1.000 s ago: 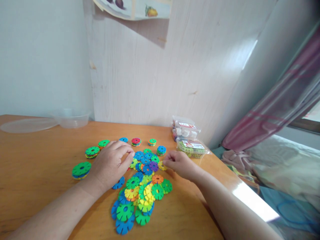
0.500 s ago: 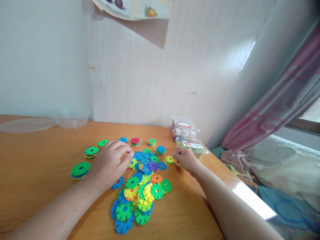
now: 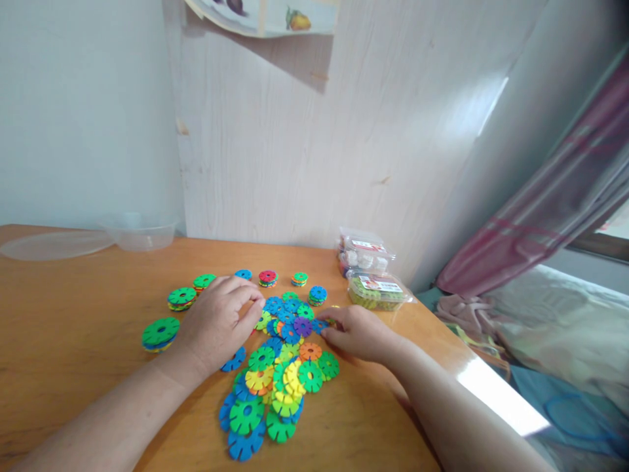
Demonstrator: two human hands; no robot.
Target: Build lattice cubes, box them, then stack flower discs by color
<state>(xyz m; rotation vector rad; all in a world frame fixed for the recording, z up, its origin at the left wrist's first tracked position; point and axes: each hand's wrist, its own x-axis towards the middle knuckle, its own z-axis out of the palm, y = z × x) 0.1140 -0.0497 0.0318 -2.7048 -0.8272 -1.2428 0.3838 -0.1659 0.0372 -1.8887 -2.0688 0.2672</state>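
My left hand [image 3: 223, 321] is over the left side of a loose pile of notched plastic flower discs [image 3: 282, 373]. Its fingers curl, with thumb tip and index finger close together; anything between them is hidden. At the pile's right edge, my right hand [image 3: 361, 331] has thumb and index finger apart around a blue disc [image 3: 319, 325] that lies flat on the table. That hand mostly covers a yellow stack behind it. Short disc stacks stand in an arc: a green-topped one [image 3: 160, 333] at left, a red-topped one [image 3: 268, 278] at the back, a blue-topped one [image 3: 317, 295] at right.
Clear clamshell boxes [image 3: 376, 292] stand at the table's back right, one with green contents. At the back left are a clear plastic tub [image 3: 142, 237] and a flat lid [image 3: 59, 245]. The wooden table [image 3: 88, 308] ends at right beside bedding [image 3: 565, 328].
My right hand has moved left and nearer, from beside the yellow stack to the blue disc, and its fingers have spread. My left hand has stayed in place.
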